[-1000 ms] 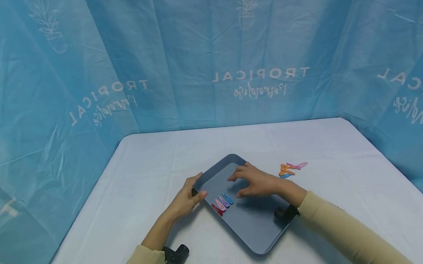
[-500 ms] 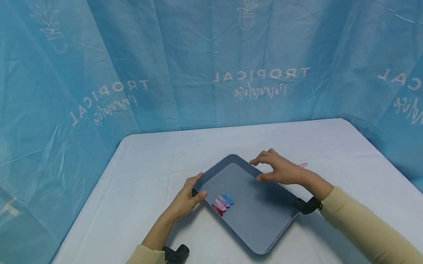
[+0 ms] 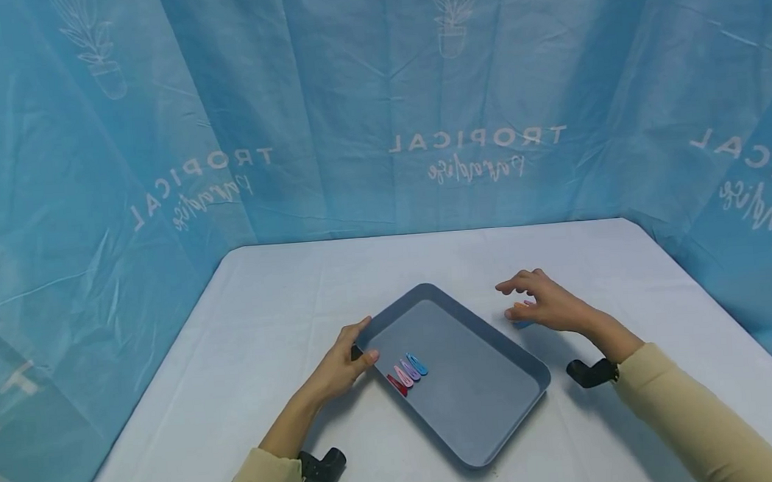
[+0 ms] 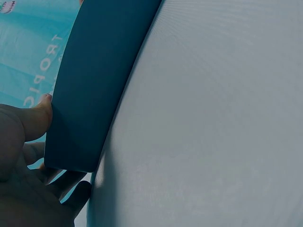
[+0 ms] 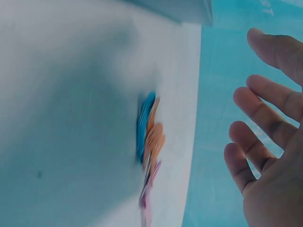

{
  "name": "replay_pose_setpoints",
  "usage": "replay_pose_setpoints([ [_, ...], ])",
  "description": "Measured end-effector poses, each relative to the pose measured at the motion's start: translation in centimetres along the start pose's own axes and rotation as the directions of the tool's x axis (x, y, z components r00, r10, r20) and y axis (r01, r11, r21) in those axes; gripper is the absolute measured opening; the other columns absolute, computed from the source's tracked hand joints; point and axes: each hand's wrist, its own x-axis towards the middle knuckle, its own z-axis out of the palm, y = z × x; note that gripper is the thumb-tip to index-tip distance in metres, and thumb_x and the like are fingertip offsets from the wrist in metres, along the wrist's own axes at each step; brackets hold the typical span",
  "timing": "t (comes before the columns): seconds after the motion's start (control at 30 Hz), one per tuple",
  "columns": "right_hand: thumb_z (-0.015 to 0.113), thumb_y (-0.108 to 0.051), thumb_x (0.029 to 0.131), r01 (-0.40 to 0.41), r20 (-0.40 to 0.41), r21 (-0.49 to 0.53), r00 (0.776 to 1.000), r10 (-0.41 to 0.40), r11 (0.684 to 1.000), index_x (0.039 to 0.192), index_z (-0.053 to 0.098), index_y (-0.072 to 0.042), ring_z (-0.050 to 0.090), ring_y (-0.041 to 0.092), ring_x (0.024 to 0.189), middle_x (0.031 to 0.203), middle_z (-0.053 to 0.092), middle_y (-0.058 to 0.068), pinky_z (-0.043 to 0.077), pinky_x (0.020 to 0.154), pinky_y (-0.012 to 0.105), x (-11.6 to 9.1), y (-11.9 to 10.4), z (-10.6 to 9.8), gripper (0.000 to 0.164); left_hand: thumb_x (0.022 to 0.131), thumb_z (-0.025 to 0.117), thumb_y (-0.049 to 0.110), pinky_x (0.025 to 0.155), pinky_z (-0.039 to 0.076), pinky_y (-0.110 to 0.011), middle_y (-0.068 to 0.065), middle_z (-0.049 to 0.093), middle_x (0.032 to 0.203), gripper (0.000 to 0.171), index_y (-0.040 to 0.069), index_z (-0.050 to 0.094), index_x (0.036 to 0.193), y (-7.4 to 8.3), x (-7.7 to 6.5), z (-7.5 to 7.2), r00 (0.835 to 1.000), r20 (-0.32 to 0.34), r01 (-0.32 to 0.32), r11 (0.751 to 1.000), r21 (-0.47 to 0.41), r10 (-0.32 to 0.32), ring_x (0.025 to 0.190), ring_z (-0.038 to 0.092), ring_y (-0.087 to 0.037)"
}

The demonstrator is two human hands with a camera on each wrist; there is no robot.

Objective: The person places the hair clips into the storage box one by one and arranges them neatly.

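My left hand (image 3: 337, 365) holds the left corner of a grey rectangular tray (image 3: 478, 405), thumb over the rim and fingers below it, as the left wrist view shows. Inside the tray, along its left edge, lies a row of snap hair clips: red (image 3: 397, 385), pink (image 3: 404, 375), purple and blue (image 3: 416, 364). To the right of the tray, my right hand (image 3: 552, 306) hovers with parted fingers and nothing in them. Beneath it is a small heap of hair clips, mostly hidden in the head view. The right wrist view shows blue (image 5: 144, 127), orange (image 5: 154, 139) and pink (image 5: 146, 203) ones there.
A white cloth (image 3: 296, 283) covers the table. Blue printed curtains (image 3: 351, 103) hang behind it and at both sides. Each wrist wears a black camera (image 3: 323, 466).
My right hand has moved from above the tray, across its right rim, to over the loose clips. The left hand, the tray and the clips in it have stayed put.
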Motion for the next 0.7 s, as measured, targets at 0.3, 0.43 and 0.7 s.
replay_pose_setpoints([
  [0.3, 0.07, -0.025, 0.086, -0.133, -0.018, -0.023, 0.991, 0.133, 0.991, 0.126, 0.059, -0.007, 0.045, 0.027, 0.109, 0.118, 0.06, 0.013, 0.042, 0.089, 0.051, -0.6, 1.9, -0.5, 0.045, 0.094, 0.058, 0.021, 0.109, 0.025, -0.061, -0.018, 0.03, 0.149, 0.066, 0.01, 0.026, 0.15, 0.0, -0.2, 0.0, 1.0, -0.008, -0.025, 0.999, 0.035, 0.025, 0.141, 0.025, -0.042],
  [0.43, 0.069, -0.024, 0.087, -0.171, -0.023, -0.018, 0.985, 0.171, 0.985, 0.126, 0.058, -0.006, 0.045, 0.03, 0.109, 0.118, 0.059, 0.015, 0.043, 0.089, 0.054, -1.0, 2.7, -0.6, 0.045, 0.093, 0.059, 0.021, 0.11, 0.025, -0.06, -0.018, 0.03, 0.149, 0.066, 0.01, 0.026, 0.15, 0.0, -0.1, 0.0, 1.0, -0.009, -0.026, 0.999, 0.023, 0.026, 0.141, 0.024, -0.042],
  [0.7, 0.071, -0.028, 0.085, -0.235, -0.038, -0.013, 0.971, 0.234, 0.972, 0.125, 0.059, -0.004, 0.045, 0.031, 0.11, 0.118, 0.059, 0.015, 0.045, 0.088, 0.05, -2.1, 4.1, -0.6, 0.048, 0.094, 0.058, 0.021, 0.111, 0.024, -0.06, -0.017, 0.028, 0.151, 0.067, 0.011, 0.025, 0.15, 0.0, -0.1, 0.0, 1.0, 0.0, -0.005, 1.0, -0.012, 0.005, 0.143, 0.02, -0.04],
])
